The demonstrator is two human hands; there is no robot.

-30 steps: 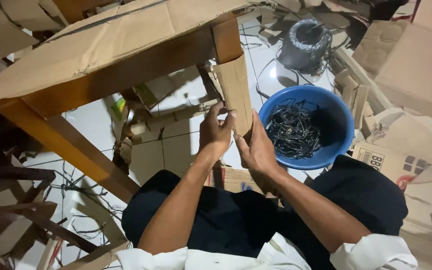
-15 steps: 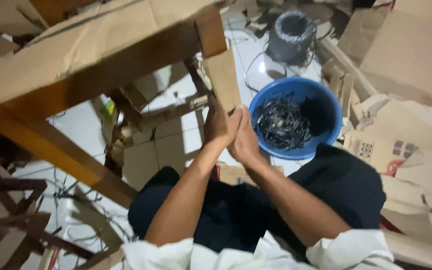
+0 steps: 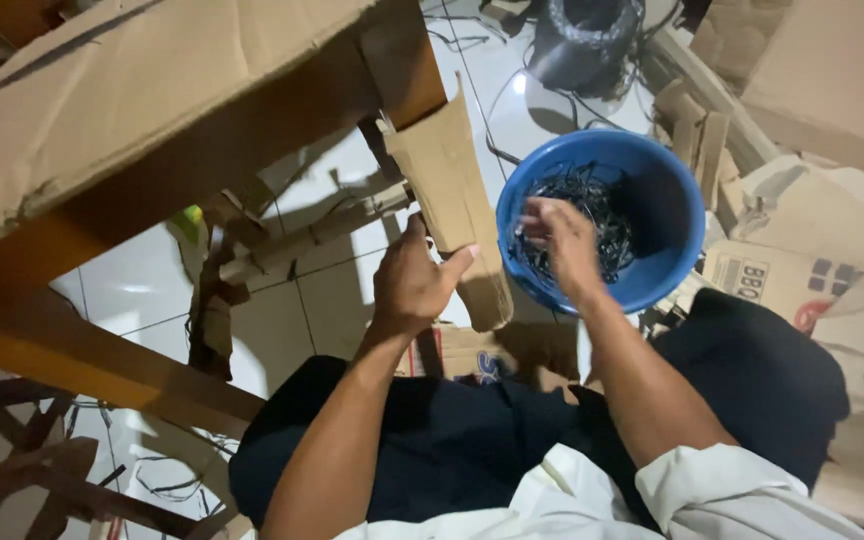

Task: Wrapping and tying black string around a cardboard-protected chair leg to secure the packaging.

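The person's left hand is pressing against a narrow strip of brown corrugated cardboard that is hanging down along the leg of a wooden desk, with the thumb stretching out onto the strip's face and the fingers curling behind its edge, so the hand is grasping the strip about halfway down. The strip is running from just under the desk's corner down to a loose end near the person's lap. The desk top is lying under a large sheet of brown cardboard.

The right hand is reaching into a round blue plastic basin that is sitting on the white tiled floor just to the right of the strip. The fingers are spreading loosely over a tangle of thin black wire pieces at the bottom of the basin; the hand is blurring, so I cannot tell whether it is pinching any of them. A printed cardboard box is lying beside the basin, touching its rim.
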